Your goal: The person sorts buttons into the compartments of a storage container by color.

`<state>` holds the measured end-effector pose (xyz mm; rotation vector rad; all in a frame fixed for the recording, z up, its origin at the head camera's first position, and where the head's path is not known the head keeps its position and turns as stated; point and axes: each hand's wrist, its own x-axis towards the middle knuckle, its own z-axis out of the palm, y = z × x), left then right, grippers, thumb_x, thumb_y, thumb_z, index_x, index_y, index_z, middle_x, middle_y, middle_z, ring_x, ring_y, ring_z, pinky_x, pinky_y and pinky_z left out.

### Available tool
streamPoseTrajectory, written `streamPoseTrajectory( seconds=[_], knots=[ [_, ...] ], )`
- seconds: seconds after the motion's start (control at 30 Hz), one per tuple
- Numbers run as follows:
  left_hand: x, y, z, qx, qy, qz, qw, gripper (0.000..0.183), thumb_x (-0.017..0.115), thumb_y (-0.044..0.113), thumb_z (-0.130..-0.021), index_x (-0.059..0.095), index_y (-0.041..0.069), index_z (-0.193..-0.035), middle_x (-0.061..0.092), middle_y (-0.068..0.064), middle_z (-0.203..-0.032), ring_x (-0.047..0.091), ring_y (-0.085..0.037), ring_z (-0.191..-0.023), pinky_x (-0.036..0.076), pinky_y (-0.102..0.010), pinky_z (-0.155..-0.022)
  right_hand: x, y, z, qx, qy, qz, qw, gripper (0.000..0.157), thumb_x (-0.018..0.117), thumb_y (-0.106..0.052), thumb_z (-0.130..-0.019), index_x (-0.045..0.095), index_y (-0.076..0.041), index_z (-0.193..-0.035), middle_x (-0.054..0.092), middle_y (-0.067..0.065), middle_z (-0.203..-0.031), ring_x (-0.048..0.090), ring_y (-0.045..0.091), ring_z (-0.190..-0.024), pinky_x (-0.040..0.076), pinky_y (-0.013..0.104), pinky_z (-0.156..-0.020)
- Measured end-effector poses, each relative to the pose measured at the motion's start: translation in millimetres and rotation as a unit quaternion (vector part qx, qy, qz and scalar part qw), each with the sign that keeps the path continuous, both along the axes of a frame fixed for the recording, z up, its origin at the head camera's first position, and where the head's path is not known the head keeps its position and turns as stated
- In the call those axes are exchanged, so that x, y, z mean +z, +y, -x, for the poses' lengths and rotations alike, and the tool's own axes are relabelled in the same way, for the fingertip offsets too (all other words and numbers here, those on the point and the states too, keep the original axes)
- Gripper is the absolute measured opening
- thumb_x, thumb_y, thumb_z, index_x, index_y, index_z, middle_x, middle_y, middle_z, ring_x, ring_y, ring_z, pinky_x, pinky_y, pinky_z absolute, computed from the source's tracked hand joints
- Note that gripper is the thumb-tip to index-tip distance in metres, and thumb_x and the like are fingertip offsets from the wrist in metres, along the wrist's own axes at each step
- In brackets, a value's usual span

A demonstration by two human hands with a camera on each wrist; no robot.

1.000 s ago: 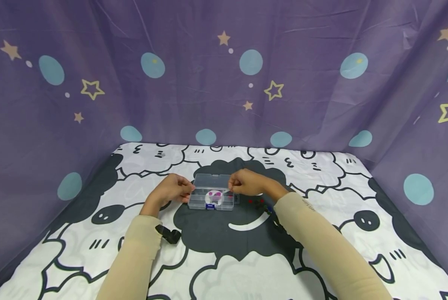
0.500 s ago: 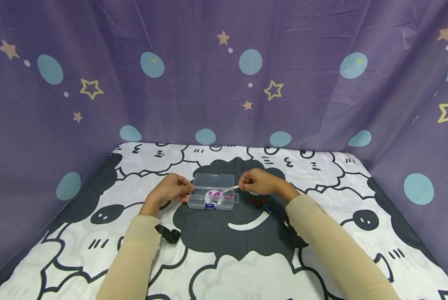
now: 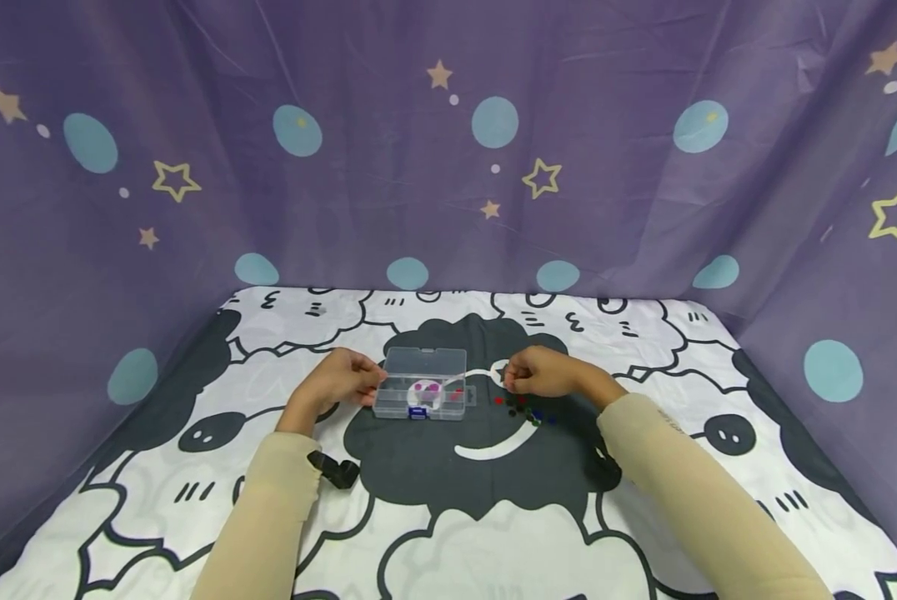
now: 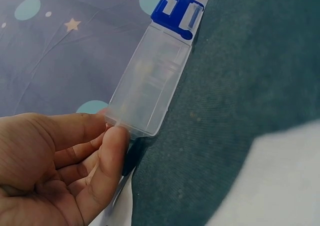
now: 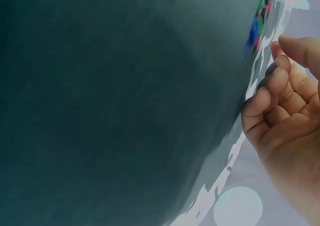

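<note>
A clear plastic compartment box (image 3: 426, 362) lies with its lid raised and its blue latch (image 3: 418, 412) at the front. Small purple pieces (image 3: 434, 387) and red pieces (image 3: 458, 392) show inside. My left hand (image 3: 343, 377) pinches the box's left end between thumb and fingers; the left wrist view shows this grip on the box corner. My right hand (image 3: 542, 372) is above the cloth right of the box, fingers loosely bent, with nothing visible in them. Just below it lies a loose group of small red, black, green and blue pieces (image 3: 536, 417), also seen in the right wrist view.
A cloth (image 3: 486, 550) printed with cartoon sheep covers the table; its white lines show through the box. A purple curtain (image 3: 388, 200) with stars and blue ovals rises behind and at both sides. A black wrist mount (image 3: 334, 469) sits on the left sleeve.
My right hand has moved rightward, from the box's right side to above the cloth near the loose pieces. My left hand and the box have stayed in place.
</note>
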<state>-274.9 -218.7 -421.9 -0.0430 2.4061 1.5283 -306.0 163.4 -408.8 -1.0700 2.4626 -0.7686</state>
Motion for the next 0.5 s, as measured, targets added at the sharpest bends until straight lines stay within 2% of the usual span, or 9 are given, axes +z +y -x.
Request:
streamPoseTrajectory(
  seconds=[0.2, 0.5],
  knots=[
    [-0.9, -0.5, 0.0, 0.002, -0.003, -0.001, 1.0, 0.016, 0.067, 0.007, -0.1, 0.07, -0.006, -0.11, 0.069, -0.015, -0.095, 0.068, -0.016, -0.066, 0.063, -0.03, -0.062, -2.0, 14.8, -1.1, -0.008, 0.0, -0.023, 1.0, 0.006, 0.067, -0.011, -0.098, 0.072, -0.01, -0.095, 0.067, -0.006, -0.078, 0.056, 0.008, -0.067, 0.049, 0.025, -0.065],
    [0.0, 0.0, -0.3, 0.001, 0.0, -0.008, 1.0, 0.016, 0.067, 0.006, -0.1, 0.07, -0.006, -0.11, 0.069, -0.016, -0.095, 0.068, -0.016, -0.065, 0.063, -0.029, -0.062, -3.8, 22.4, -4.7, -0.008, -0.002, -0.017, 1.0, 0.003, 0.072, -0.009, -0.093, 0.071, -0.007, -0.095, 0.065, -0.007, -0.075, 0.055, 0.007, -0.066, 0.047, 0.024, -0.063]
  ],
)
